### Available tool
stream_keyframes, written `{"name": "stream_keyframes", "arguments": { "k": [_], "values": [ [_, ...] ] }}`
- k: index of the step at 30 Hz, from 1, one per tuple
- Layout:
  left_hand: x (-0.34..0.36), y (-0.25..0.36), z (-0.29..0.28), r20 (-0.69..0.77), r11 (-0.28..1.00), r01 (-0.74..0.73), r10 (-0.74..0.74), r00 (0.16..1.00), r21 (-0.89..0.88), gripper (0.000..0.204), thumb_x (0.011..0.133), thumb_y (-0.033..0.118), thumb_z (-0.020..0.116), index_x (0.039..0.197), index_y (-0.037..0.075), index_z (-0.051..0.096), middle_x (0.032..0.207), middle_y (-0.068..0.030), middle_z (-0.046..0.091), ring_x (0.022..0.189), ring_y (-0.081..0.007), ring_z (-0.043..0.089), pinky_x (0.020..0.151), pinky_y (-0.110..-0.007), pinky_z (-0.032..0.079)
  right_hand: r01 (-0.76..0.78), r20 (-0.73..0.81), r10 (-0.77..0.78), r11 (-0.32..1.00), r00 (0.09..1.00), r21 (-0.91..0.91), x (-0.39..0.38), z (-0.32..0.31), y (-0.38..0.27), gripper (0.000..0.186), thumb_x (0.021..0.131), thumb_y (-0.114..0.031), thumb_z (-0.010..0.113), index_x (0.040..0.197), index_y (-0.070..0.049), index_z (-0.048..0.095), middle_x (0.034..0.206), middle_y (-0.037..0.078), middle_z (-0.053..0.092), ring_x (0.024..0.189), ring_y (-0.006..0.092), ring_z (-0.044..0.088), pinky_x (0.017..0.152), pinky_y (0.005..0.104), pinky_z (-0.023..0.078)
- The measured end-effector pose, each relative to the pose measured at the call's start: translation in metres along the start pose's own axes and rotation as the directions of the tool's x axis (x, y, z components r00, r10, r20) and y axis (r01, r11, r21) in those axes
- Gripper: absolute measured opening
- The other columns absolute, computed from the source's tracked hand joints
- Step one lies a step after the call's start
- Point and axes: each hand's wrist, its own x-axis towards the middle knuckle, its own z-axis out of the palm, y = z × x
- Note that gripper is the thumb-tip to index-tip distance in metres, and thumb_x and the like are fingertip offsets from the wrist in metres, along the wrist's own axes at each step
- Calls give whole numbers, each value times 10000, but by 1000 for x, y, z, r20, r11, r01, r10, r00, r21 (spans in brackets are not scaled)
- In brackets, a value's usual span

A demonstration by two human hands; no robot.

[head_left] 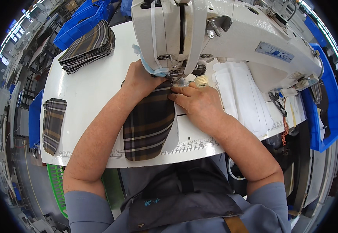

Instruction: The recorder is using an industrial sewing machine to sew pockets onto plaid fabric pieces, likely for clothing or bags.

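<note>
Under the needle area of a white sewing machine point(235, 31) lies a dark plaid fabric piece point(147, 132), with white material beneath its right edge. My left hand point(141, 79) is at the top left of that piece, beside the presser foot point(173, 80), its fingertips hidden behind the machine head and a light blue strip. My right hand point(198, 103) rests at the piece's upper right edge, fingers extended and fingertips touching the fabric near the presser foot.
A plaid stack point(85, 44) sits back left; another plaid piece point(54, 124) lies front left. White sheets point(243, 97) and black scissors point(277, 103) are at right. Blue bins point(324, 136) flank the table point(83, 97), whose curved front edge carries a ruler. A green basket point(54, 182) stands below left.
</note>
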Motion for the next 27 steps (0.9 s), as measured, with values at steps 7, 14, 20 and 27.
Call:
{"name": "stream_keyframes", "arguments": {
  "k": [7,14,20,27],
  "values": [
    [-56,21,-21,-19,970,-241,242,970,43,333,767,235,858,1008,33,749,1089,-153,734,1055,-332,696,908,-396,547,19,-30,-18,999,999,44,-3,-6,1,260,796,-115,666,1029,-44,756,1050,57,731,926,243,676,776,374,561],
    [-130,55,-14,129,963,-242,256,958,-119,418,718,143,865,1079,39,683,1162,-130,715,1134,-329,687,1024,-409,518,26,31,-31,987,999,157,-28,-28,-20,243,770,-102,729,997,-16,722,1000,83,725,899,253,643,770,383,542],
    [-137,55,-8,47,964,-211,222,974,-164,203,759,44,813,945,64,733,1048,-66,755,1111,-280,711,1023,-436,528,15,35,-25,968,999,252,-65,-47,-46,247,781,-127,764,1014,-62,713,1004,34,685,880,226,606,747,360,495],
    [-143,69,-3,3,891,-446,447,894,83,152,766,45,800,897,83,733,993,-17,737,999,-213,725,912,-399,551,7,14,-11,969,1000,247,-77,-44,-54,199,781,-143,785,967,-99,732,920,1,608,837,190,577,687,346,446]
  ]
}}
